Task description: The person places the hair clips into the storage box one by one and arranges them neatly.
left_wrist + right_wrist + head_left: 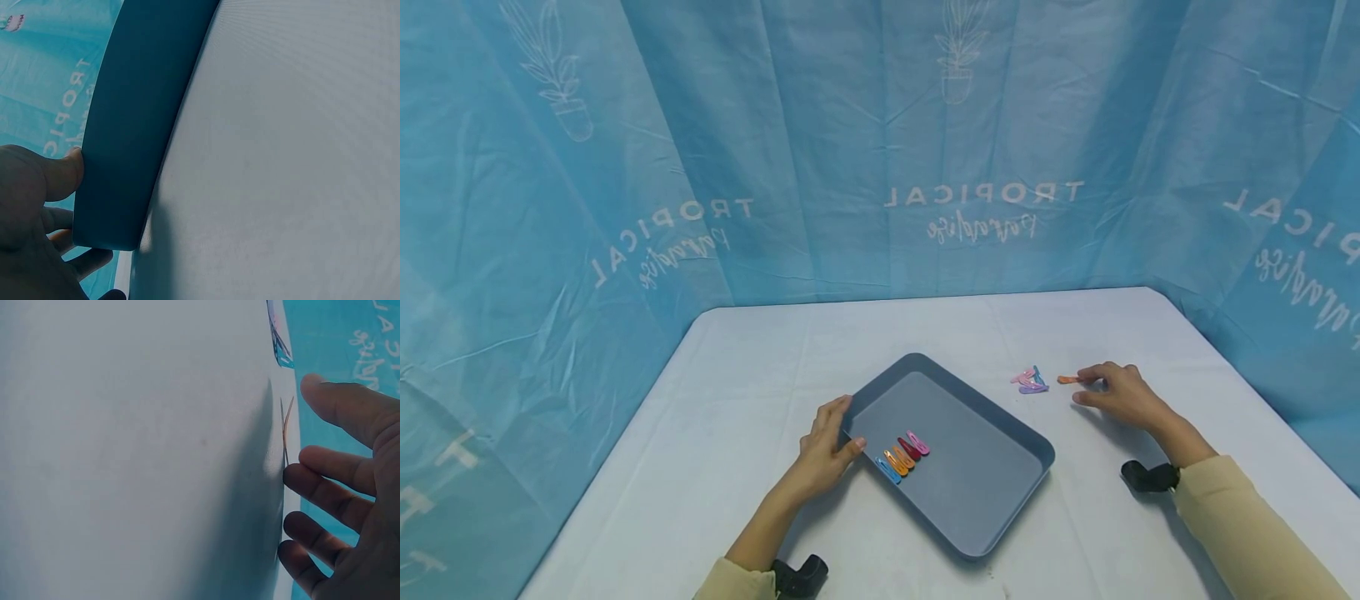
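Note:
My left hand (823, 450) holds a grey rectangular tray (992, 417) at its left corner, thumb at the rim and fingers around the corner. In the left wrist view the thumb (65, 172) lies against the tray's outer wall (134, 137). A row of several snap hair clips, blue, orange, red and pink (917, 442), lies in the tray. On the right, my right hand (1120, 396) reaches down at an orange hair clip (1067, 380) on the table. In the right wrist view its fingertips are at the clip's (285, 428) near end, thumb apart.
Left of the orange clip lies a small pile of pink, blue and purple hair clips (1032, 382), beyond the tray's right side. White cloth covers the table (760, 358). A blue printed curtain (850, 150) hangs behind and along both sides.

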Motion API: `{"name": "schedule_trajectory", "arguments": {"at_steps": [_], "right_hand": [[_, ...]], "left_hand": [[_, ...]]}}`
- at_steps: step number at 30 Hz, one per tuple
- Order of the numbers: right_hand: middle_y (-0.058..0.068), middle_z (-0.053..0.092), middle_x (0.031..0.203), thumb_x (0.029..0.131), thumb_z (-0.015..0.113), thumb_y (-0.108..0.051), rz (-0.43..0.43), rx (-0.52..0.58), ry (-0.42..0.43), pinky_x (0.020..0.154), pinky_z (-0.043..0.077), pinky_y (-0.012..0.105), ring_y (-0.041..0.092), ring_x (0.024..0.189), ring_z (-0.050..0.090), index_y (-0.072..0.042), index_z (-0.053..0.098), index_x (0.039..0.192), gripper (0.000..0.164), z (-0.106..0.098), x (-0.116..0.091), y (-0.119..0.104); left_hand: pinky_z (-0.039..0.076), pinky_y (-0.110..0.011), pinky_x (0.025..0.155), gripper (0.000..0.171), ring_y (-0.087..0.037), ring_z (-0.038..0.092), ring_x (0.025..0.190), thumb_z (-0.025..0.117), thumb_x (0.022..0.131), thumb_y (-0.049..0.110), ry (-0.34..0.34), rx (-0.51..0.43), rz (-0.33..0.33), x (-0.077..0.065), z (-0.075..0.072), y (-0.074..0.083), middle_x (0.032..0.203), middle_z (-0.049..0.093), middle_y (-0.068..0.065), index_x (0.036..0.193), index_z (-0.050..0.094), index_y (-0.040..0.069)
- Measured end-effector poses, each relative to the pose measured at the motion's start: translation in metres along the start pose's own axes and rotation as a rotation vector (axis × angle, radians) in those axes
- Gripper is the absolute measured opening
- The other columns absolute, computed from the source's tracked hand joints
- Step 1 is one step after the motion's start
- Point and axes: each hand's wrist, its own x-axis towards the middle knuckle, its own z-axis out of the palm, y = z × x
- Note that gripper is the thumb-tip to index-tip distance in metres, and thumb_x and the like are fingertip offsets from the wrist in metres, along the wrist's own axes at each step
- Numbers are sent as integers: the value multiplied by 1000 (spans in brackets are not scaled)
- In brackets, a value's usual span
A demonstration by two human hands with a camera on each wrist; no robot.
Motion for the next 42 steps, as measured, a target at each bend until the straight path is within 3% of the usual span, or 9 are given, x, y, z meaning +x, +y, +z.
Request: {"name": "schedule_trajectory", "arguments": {"at_steps": [9, 17, 28, 42], "right_hand": [[25, 54, 126, 83, 69, -36, 15, -1, -9, 84, 41, 53, 38, 109, 36, 2, 55, 126, 59, 1, 6, -4], [23, 58, 121, 83, 69, -32, -28, -22, 4, 82, 41, 50, 36, 105, 41, 3, 57, 124, 55, 2, 10, -5], [23, 60, 118, 83, 69, -27, -52, -44, 29, 80, 40, 47, 35, 102, 43, 3, 58, 122, 50, 3, 15, -8], [26, 55, 121, 83, 69, -30, -23, -49, 14, 81, 41, 51, 39, 103, 43, 6, 55, 125, 57, -2, 16, -7]], "left_hand": [[22, -67, 93, 65, -46, 31, 133, 59, 92, 17, 14, 16, 36, -1, 0, -1, 145, 29, -25, 144, 28, -4], [19, -64, 96, 65, -43, 26, 137, 57, 94, 20, -8, 1, -5, 1, 1, -1, 148, 25, -23, 147, 25, -1], [19, -65, 96, 65, -43, 26, 138, 57, 93, 20, -6, 5, -4, 1, 2, -2, 148, 26, -22, 146, 26, -2], [18, -64, 96, 66, -42, 25, 138, 57, 94, 20, -8, -2, -10, 1, 2, -3, 149, 25, -21, 147, 25, 1]]}}
